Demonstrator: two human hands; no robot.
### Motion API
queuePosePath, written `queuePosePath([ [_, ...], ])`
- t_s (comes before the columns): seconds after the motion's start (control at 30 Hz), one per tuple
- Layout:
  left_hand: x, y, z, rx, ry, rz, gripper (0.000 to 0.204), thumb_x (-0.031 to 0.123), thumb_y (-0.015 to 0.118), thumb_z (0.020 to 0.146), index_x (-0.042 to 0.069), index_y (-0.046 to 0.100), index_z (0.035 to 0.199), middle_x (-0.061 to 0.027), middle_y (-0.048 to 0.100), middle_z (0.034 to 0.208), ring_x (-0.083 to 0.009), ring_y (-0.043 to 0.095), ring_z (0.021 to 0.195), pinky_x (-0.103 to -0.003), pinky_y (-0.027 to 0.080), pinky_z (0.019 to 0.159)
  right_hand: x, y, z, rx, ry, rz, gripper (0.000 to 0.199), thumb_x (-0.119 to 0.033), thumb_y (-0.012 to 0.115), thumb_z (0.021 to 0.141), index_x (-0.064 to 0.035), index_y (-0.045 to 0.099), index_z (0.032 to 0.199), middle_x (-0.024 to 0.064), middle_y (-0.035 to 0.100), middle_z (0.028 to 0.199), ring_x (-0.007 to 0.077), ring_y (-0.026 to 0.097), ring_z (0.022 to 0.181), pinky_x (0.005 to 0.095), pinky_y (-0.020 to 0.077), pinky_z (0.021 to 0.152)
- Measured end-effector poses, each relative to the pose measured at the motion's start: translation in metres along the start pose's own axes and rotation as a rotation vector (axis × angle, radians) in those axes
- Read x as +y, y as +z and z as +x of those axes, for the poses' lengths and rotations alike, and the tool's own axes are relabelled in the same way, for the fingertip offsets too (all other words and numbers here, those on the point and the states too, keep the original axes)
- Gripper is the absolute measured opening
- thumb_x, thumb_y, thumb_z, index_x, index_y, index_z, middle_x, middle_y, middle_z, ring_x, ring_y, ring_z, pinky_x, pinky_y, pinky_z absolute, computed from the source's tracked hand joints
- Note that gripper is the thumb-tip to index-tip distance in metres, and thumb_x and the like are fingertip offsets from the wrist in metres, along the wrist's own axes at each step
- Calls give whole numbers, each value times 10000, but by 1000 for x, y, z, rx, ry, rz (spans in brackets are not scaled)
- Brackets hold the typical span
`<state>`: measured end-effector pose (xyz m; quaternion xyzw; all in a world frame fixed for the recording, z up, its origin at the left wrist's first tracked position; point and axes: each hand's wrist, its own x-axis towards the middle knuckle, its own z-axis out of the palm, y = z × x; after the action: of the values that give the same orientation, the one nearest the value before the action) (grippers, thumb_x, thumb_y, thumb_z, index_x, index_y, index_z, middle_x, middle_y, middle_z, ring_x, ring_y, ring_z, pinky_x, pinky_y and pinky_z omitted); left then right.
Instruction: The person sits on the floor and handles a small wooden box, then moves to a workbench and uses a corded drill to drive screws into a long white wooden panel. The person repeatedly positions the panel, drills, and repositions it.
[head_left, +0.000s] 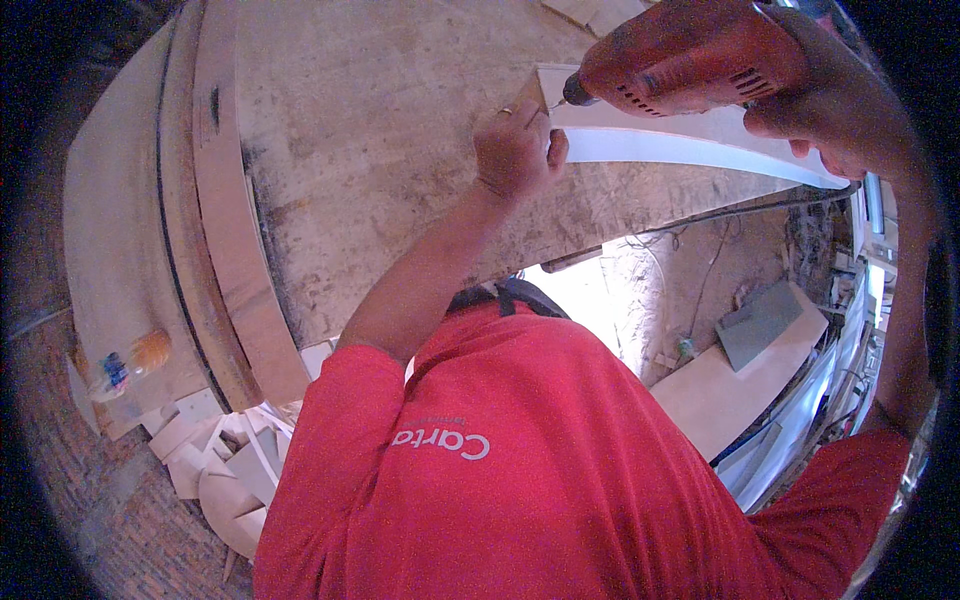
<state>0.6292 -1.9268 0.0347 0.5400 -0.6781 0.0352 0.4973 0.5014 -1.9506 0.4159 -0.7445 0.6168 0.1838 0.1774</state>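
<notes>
My right hand (pixel 840 120) grips a red power drill (pixel 690 62) at the upper right. The drill lies nearly level, its black chuck and thin bit pointing left at the end of a pale board (pixel 640 147). This board has a bright white long side and rests on the wooden worktable (pixel 350 150). My left hand (pixel 515 150) is closed at the board's left end, thumb on the near side, close beside the bit tip. Its fingertips are partly hidden, and I cannot tell whether a screw is there too.
A long wooden rail (pixel 225 190) runs along the table's left side. Wood offcuts (pixel 225 465) are heaped at the lower left above a brick floor (pixel 150 530). A cable (pixel 720 208) follows the table's near edge. Planks and a grey panel (pixel 768 325) lie lower right.
</notes>
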Motion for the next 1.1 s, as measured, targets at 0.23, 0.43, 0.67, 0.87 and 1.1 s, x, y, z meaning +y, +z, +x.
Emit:
queuePosePath([
  [0.23, -3, -40, 9, -333, -200, -129, 240, 264, 762, 719, 80, 620, 779, -109, 626, 841, -354, 631, 677, -481, 534, 607, -20, -19, -9, -183, -22, 10, 459, -73, 818, 829, -31, 630, 1245, 106, 725, 952, 181, 693, 778, 335, 577, 699],
  [0.43, -17, -57, 41, -95, -42, -403, 388, 145, 780, 688, 16, 716, 1048, -184, 685, 1010, -348, 671, 969, -422, 554, 837, -18, -23, -4, -207, 44, 22, 452, -98, 835, 844, -22, 643, 1246, 113, 740, 955, 183, 713, 807, 345, 605, 730],
  [0.67, -19, -37, 47, -204, -5, -572, 391, 69, 725, 735, -19, 739, 1116, -206, 714, 1078, -355, 674, 1055, -441, 530, 964, -20, -29, -20, -132, 31, 120, 467, -97, 826, 854, -2, 634, 1269, 121, 741, 970, 182, 720, 833, 327, 612, 746],
  [0.87, -44, -53, 50, -334, -35, -538, 271, 36, 682, 806, -12, 753, 1063, -168, 750, 1028, -335, 695, 1020, -412, 521, 958, -23, -14, -3, 24, 11, 135, 445, -79, 818, 853, 19, 634, 1247, 112, 730, 950, 177, 711, 819, 302, 605, 735],
  [1.1, -31, -51, 65, -374, -27, -661, 229, 40, 683, 835, -2, 753, 1050, -145, 754, 1057, -288, 697, 1045, -393, 509, 976, 10, -22, -8, -63, -78, 315, 389, -42, 817, 834, 55, 646, 1169, 100, 710, 908, 144, 677, 761, 278, 589, 683],
])
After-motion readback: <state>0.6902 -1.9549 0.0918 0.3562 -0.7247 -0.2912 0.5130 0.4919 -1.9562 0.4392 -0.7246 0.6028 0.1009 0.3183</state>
